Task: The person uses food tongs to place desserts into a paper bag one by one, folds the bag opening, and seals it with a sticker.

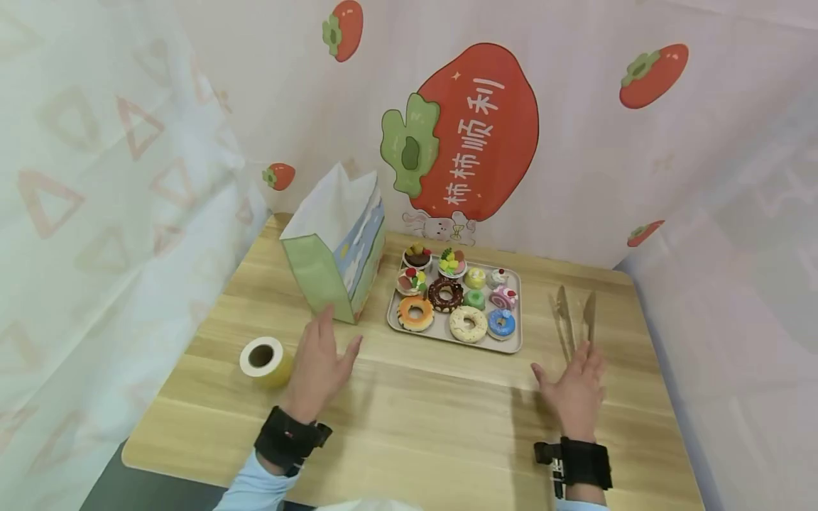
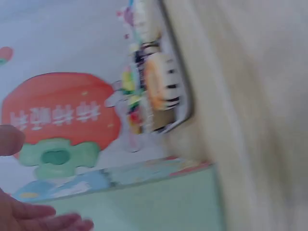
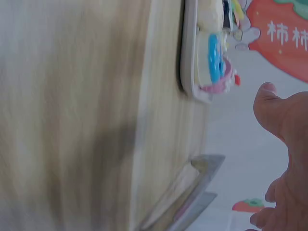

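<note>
My left hand (image 1: pixel 319 369), fingers spread, hovers over the table between a roll of yellow tape (image 1: pixel 276 369) and a green paper bag (image 1: pixel 319 273) with a blue cloud-patterned side. In the left wrist view its fingertips (image 2: pixel 38 219) overlap the bag. On the right, my right hand (image 1: pixel 575 394) has its thumb apart from its fingers, at the near end of metal tongs (image 1: pixel 589 312) that lie on the table. The right wrist view shows the tongs (image 3: pixel 187 192) beside that hand. Neither hand holds anything.
A tray (image 1: pixel 455 345) of toy pastries stands at the back middle, with an orange donut (image 1: pixel 415 323), a chocolate donut (image 1: pixel 438 301), a cream donut (image 1: pixel 459 331), a blue donut (image 1: pixel 502 331) and several small cakes. Printed curtains (image 1: pixel 575 184) hang behind and at the sides.
</note>
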### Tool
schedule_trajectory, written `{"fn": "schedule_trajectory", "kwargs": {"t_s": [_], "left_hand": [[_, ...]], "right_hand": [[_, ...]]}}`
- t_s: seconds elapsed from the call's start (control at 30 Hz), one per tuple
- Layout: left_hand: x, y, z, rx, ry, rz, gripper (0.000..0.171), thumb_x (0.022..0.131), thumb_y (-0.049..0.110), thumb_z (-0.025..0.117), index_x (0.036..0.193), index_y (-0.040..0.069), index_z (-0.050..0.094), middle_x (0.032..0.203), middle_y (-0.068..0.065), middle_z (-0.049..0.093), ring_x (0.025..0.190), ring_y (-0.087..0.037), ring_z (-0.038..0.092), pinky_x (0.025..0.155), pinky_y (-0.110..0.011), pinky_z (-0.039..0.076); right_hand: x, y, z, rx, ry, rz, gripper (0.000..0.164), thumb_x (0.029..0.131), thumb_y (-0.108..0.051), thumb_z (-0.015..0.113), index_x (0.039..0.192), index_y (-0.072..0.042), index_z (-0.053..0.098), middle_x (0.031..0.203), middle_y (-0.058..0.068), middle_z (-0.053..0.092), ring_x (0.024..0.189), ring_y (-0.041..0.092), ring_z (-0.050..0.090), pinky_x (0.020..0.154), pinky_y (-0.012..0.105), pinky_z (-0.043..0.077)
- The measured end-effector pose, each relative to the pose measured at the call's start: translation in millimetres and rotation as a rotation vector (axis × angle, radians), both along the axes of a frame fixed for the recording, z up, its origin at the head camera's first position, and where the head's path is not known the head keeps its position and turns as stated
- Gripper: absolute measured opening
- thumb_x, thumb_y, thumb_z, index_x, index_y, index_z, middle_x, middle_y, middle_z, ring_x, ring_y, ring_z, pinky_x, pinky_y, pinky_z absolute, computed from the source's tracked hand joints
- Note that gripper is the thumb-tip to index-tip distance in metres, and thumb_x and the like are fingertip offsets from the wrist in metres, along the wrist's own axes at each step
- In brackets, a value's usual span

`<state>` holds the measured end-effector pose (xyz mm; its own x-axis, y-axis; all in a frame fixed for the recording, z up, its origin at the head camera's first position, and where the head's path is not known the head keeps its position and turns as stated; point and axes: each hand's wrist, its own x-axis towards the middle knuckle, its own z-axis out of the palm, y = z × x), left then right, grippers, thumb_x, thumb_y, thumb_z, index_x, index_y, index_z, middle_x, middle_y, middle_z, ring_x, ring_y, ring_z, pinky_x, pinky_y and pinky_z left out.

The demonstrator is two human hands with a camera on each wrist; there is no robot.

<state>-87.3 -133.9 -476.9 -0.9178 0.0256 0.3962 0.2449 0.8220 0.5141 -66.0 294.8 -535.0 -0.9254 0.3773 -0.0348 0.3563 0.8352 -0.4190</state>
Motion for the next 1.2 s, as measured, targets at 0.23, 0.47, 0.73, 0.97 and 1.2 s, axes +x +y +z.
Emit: {"fn": "schedule_trajectory", "kwargs": {"t_s": [0.23,0.47,0.73,0.97,1.2], "left_hand": [[-22.2,-27.4,69.8,0.113,0.173,-0.098,0.045,0.091,0.016,0.067,0.126,-0.009,0.055,0.112,-0.024,0.064,0.096,-0.036,0.061,0.079,-0.046,0.051],[-80.1,-66.7,119.2,0.178,0.095,-0.117,0.042,0.096,0.014,0.058,0.13,-0.01,0.05,0.125,-0.028,0.056,0.114,-0.041,0.054,0.093,-0.053,0.046],[-145.6,-104.2,122.2,0.008,-0.422,-0.183,0.062,0.105,0.034,0.04,0.148,-0.01,0.032,0.14,-0.037,0.047,0.126,-0.051,0.051,0.102,-0.06,0.043],[-166.8,-103.8,127.6,-0.045,-0.623,-0.315,0.037,0.104,0.022,0.039,0.12,-0.003,0.06,0.107,-0.022,0.065,0.095,-0.032,0.067,0.082,-0.043,0.056],[-173.3,-102.4,133.8,-0.012,-0.691,-0.344,0.027,0.1,0.01,0.037,0.096,-0.001,0.061,0.076,-0.002,0.057,0.073,-0.015,0.058,0.067,-0.028,0.051]], "right_hand": [[-4.2,40.7,6.7,-0.057,-0.101,-0.016,0.11,0.094,-0.053,0.058,0.154,0.006,-0.013,0.158,0.036,-0.014,0.147,0.056,-0.003,0.106,0.078,0.015],[-11.0,75.3,-2.9,-0.158,-0.211,0.003,0.113,0.096,-0.055,0.052,0.148,0.009,-0.025,0.155,0.039,-0.02,0.144,0.059,-0.005,0.115,0.068,0.014],[-26.8,89.7,-10.6,-0.045,-0.299,0.11,0.105,0.096,-0.05,0.054,0.143,0.027,0.001,0.134,0.058,0.025,0.12,0.07,0.035,0.1,0.071,0.034],[-42.4,93.9,-13.5,0.011,-0.334,0.176,0.083,0.095,-0.041,0.057,0.131,0.029,0.031,0.125,0.054,0.038,0.111,0.066,0.044,0.096,0.067,0.038],[-57.2,96.1,-17.1,-0.068,-0.321,0.16,0.077,0.096,-0.037,0.057,0.13,0.026,0.031,0.12,0.05,0.045,0.106,0.06,0.052,0.085,0.06,0.047]]}}
